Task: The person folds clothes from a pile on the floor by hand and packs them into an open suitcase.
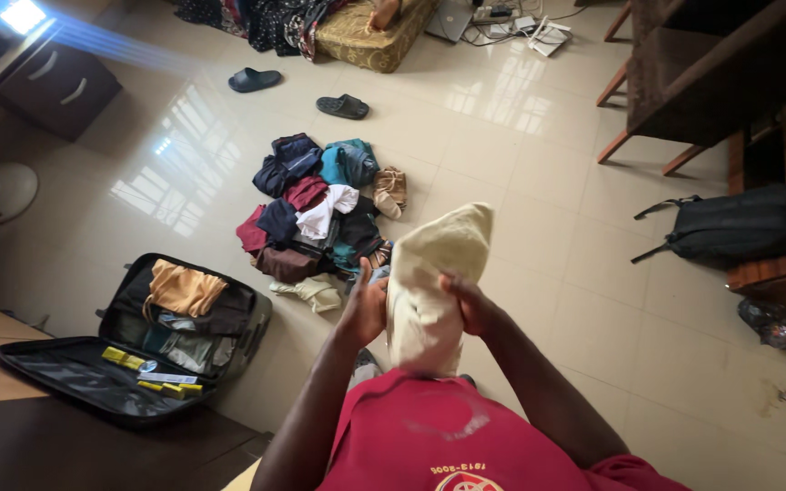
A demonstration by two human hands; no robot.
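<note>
A cream-coloured folded garment [434, 273] stands upright in front of my chest, held between both hands. My left hand [365, 307] presses its left side and my right hand [471, 305] grips its right edge. Beyond it on the tiled floor lies a pile of clothes [320, 214] in dark blue, teal, maroon, white and brown. To the left, an open black suitcase [75, 377] holds an orange garment [182, 288], other folded items and small yellow packets.
A black backpack [739, 225] leans by wooden furniture at right. Two dark slippers [343, 106] lie near a patterned mattress [370, 36] at the top. A dark cabinet [52, 86] stands at top left, a wooden surface at bottom left.
</note>
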